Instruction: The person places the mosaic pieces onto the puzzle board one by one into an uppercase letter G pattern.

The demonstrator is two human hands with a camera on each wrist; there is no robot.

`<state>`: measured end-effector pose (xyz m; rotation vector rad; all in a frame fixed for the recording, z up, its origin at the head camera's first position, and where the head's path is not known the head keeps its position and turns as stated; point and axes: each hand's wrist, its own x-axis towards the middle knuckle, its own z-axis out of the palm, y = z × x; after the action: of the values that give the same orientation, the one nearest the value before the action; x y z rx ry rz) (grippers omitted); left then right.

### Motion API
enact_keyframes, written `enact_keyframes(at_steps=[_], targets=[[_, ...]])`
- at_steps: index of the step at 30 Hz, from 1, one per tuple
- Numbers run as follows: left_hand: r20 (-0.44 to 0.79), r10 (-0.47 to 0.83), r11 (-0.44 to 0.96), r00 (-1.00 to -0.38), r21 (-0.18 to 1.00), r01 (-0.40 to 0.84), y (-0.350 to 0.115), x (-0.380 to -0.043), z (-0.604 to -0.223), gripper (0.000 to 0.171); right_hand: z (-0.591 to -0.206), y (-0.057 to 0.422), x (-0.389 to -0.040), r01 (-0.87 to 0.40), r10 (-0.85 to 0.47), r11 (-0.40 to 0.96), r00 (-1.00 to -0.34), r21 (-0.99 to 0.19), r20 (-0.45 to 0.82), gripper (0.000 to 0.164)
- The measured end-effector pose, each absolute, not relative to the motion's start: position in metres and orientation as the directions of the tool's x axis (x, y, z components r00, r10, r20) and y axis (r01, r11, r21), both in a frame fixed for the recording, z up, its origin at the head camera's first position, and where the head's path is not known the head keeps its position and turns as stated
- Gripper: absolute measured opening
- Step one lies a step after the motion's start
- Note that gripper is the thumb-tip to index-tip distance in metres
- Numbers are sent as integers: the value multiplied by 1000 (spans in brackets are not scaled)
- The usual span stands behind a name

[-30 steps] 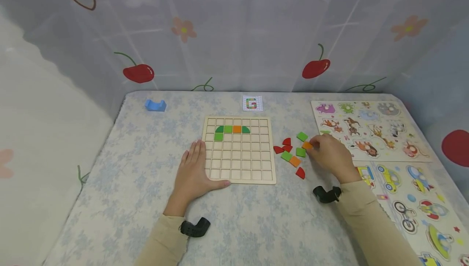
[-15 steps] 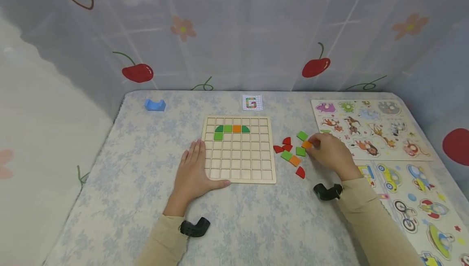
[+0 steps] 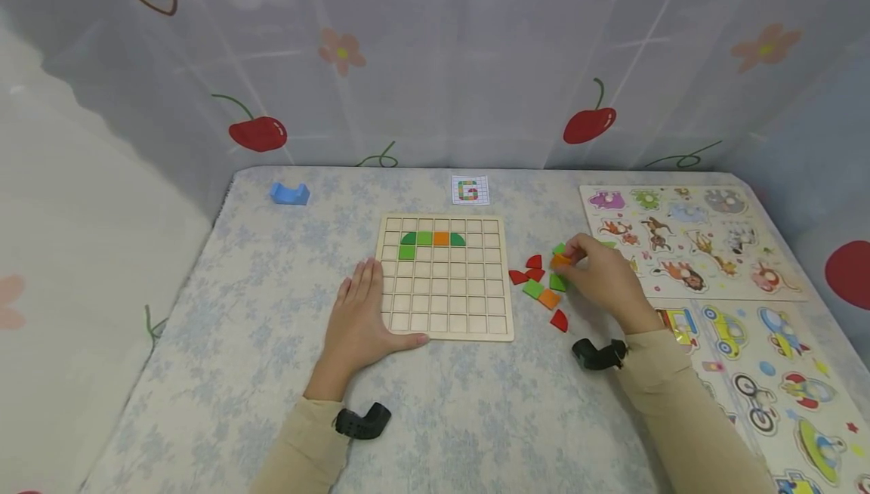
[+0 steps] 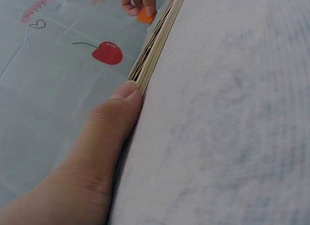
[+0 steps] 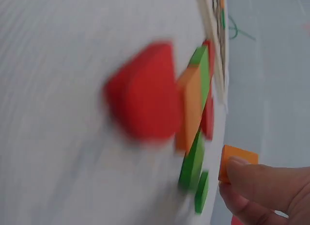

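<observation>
My right hand (image 3: 603, 279) pinches an orange square tile (image 5: 237, 154) between thumb and fingers, lifted a little over the loose pieces. Under and beside it lie green square tiles (image 3: 533, 289), another orange tile (image 3: 548, 298) and several red quarter-circle pieces (image 3: 559, 320). My left hand (image 3: 358, 320) lies with straight fingers along the left edge of the wooden grid board (image 3: 448, 305), its thumb (image 4: 127, 96) against the front edge. In the board's upper rows sit two dark green quarter-circles, two light green squares and an orange square (image 3: 441, 239).
Behind the board lies a small card (image 3: 470, 190) printed with a coloured G on a grid. A blue holder (image 3: 289, 194) stands at the back left. Two picture puzzle boards, one with animals (image 3: 686, 245) and one with vehicles (image 3: 768, 381), cover the right side.
My right hand has raised the orange tile off the cloth and shifted it slightly left and back. The left hand and the board stay where they were.
</observation>
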<state>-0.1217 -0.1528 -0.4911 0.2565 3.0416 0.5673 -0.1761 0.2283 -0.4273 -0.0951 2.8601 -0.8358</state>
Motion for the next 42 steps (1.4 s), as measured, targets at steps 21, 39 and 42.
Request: enact_keyframes(at_steps=[21,39,42], targets=[[2,172,922,-985,352,162,-152,-121,-491,148,-437,59,-199,-196,-376,685,-920,-701,-110,14],[23,174,916,-984,362,171,-153,-119,-492,146,-439,16,-197,-295,-409,767,-909,-569,-80,11],[19,176,920,-984,353,172,-153,-120,-492,145,-439,18,-194,-325,-420,784,-905,-529,-66,11]])
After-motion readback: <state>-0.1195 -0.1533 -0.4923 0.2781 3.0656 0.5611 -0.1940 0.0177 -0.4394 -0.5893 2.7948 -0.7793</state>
